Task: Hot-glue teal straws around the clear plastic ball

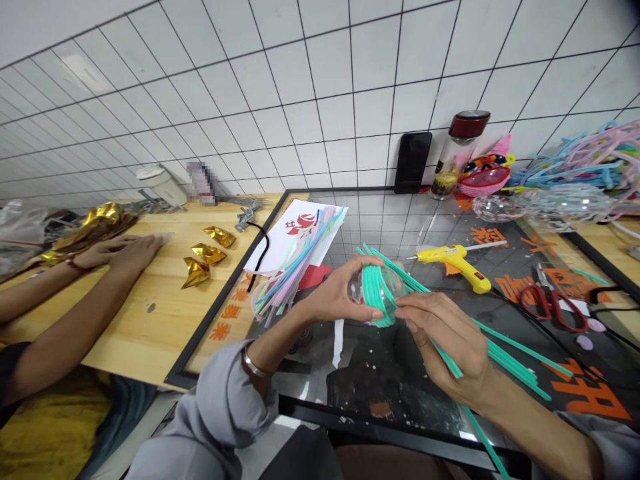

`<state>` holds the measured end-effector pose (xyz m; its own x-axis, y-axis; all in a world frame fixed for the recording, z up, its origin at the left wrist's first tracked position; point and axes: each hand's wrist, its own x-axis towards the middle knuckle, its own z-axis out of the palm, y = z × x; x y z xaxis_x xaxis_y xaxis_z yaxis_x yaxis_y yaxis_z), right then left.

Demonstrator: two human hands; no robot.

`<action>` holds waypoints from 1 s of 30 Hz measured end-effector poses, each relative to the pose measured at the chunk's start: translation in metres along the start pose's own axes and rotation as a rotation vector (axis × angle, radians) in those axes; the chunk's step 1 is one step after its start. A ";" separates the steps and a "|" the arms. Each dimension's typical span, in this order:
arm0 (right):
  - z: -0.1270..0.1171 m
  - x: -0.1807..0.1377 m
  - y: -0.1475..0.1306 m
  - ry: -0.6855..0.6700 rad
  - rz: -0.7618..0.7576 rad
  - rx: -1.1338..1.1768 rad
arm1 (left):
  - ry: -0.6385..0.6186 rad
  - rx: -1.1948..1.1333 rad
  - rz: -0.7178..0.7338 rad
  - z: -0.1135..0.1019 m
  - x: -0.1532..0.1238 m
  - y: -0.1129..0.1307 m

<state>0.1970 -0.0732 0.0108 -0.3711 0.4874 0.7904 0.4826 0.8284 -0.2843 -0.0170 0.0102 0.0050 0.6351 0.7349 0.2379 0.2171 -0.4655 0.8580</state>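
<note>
My left hand (336,299) is closed around a small clear ball (361,290) that has teal strands (376,295) wound over it. Pinched fingers of my right hand (445,333) press on the teal strands at the ball's right side. More long teal strands (505,350) run from the ball under my right hand toward the lower right. Both hands are above a dark glass tabletop (380,373).
A pile of pastel strands (295,263) lies on white paper at left. A yellow glue gun (457,260), red scissors (547,303), a phone (412,162), a jar (457,153) and a tangle of coloured strands (590,160) stand behind. Another person's arms (75,293) rest by gold foil pieces (207,255).
</note>
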 end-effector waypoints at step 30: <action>0.003 0.001 0.000 -0.010 0.031 0.019 | 0.010 0.039 0.084 0.000 0.000 -0.001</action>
<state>0.1942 -0.0714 0.0100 -0.3638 0.5155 0.7758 0.4786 0.8180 -0.3191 -0.0169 0.0105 0.0038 0.6451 0.6972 0.3127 0.1924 -0.5442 0.8166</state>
